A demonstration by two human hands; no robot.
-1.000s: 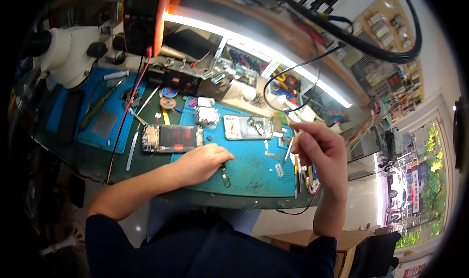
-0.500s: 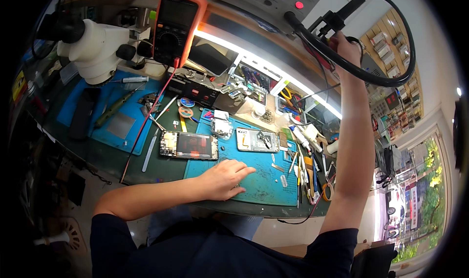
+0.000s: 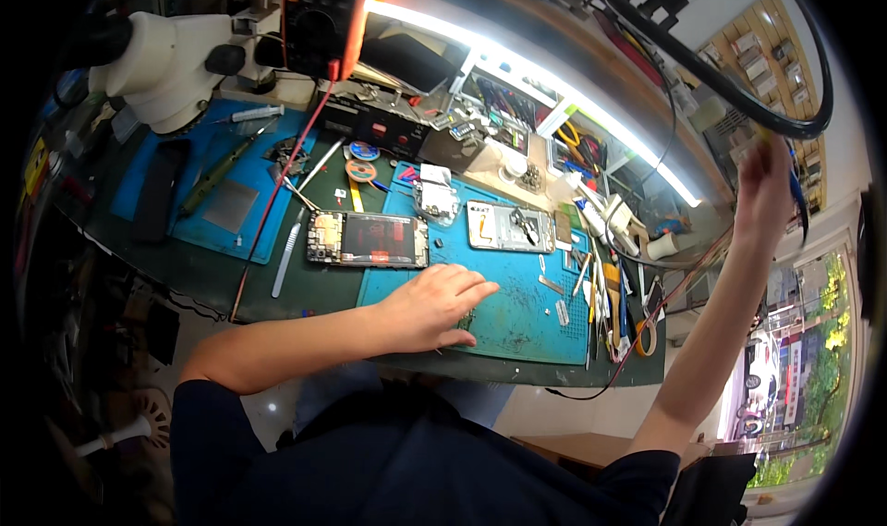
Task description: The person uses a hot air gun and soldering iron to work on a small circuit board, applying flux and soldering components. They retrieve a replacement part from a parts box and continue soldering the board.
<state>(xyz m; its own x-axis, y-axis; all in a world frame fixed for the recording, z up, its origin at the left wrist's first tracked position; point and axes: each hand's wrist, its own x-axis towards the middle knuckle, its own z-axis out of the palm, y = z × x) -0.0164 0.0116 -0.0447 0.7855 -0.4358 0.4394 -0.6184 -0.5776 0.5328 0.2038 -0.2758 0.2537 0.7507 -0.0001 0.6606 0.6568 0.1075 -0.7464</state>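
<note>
My left hand rests low over the blue work mat, its thumb and forefinger apart. A small greenish piece shows in that gap; whether the hand touches it cannot be seen. Just beyond lies an opened phone, its dark panel and bare board facing up. To its right is a silver phone housing with small parts on it. My right hand is raised at the far right, fingers closed and blurred, below a thick black hose. A dark blue strip hangs beside it; what the fingers grip is unclear.
At the left stand a white microscope and an orange-cased multimeter, whose red lead crosses the bench. Tweezers, brushes and a tape roll crowd the right edge. Solder reels lie behind the opened phone.
My right hand has moved right and down from the hose holder. The view has tilted down, and the hose sits farther right in it. My left hand stays on the mat.
</note>
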